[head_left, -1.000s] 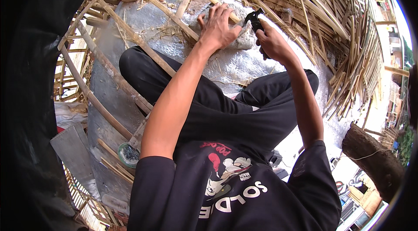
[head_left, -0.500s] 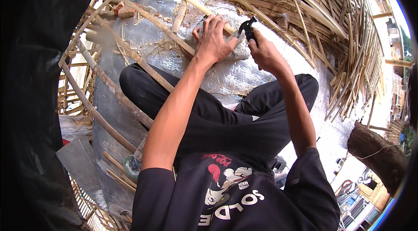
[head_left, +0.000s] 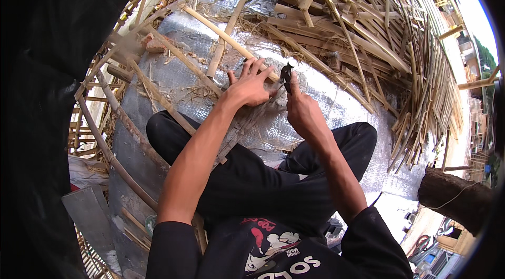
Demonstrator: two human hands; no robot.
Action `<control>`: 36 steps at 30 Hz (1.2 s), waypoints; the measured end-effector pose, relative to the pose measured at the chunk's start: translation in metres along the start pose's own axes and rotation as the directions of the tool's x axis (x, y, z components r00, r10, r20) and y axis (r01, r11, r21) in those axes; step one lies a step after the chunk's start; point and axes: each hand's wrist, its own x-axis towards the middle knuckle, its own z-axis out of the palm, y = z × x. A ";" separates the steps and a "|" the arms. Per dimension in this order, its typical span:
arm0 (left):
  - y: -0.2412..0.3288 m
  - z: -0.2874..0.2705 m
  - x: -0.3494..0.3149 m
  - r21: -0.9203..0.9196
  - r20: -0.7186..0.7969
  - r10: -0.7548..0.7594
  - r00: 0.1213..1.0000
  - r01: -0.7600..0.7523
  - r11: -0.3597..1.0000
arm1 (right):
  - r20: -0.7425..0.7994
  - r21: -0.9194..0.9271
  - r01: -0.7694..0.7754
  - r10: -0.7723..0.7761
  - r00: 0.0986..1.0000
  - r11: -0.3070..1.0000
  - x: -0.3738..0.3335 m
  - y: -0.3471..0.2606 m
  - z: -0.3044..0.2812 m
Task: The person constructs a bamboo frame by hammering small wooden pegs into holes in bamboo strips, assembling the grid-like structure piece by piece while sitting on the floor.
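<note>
My left hand (head_left: 250, 85) holds a pale bamboo stick (head_left: 216, 29) down on a grey stone (head_left: 300, 75), fingers spread over the stick's near end. The stick slants away to the far left. In my right hand (head_left: 305, 113) is a claw hammer (head_left: 286, 74) with a black head, gripped with the forefinger stretched along it. The hammer head is just right of the stick's end; whether it touches the stick or stone I cannot tell. A rough, weathered strip (head_left: 238, 133) lies below my left hand, running toward my lap.
I sit cross-legged on a silvery foil sheet (head_left: 197, 87). Split bamboo (head_left: 363, 32) is piled at the far right. Poles (head_left: 123, 116) lie on the left, near a brick piece (head_left: 156, 45) and a grey board (head_left: 90, 221). A dark log (head_left: 452, 197) stands out at the right.
The hammer head has turned and moved left toward the stick's end. The view has tilted, so everything sits lower. The weathered strip now shows below my left hand, which still holds the stick.
</note>
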 end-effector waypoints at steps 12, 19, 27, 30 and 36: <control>0.005 0.032 -0.021 -0.269 -0.439 -0.108 0.892 -0.015 0.963 | 0.249 -0.215 0.206 -0.151 0.957 0.955 0.029 0.011 -0.044; 0.003 0.037 -0.025 -0.250 -0.442 -0.117 0.890 0.003 0.968 | 0.415 -0.283 0.304 -0.170 0.894 0.910 0.055 -0.004 -0.064; 0.003 0.037 -0.022 -0.235 -0.424 -0.099 0.900 -0.004 0.972 | 0.562 -0.315 0.365 -0.138 0.816 0.876 0.082 -0.014 -0.074; 0.001 0.037 -0.022 -0.233 -0.410 -0.102 0.907 0.004 0.973 | 0.591 -0.291 0.443 -0.205 0.780 0.848 0.093 -0.022 -0.076; 0.000 0.037 -0.020 -0.216 -0.400 -0.082 0.913 -0.007 0.976 | 0.762 -0.428 0.398 0.087 0.642 0.812 0.124 -0.037 -0.078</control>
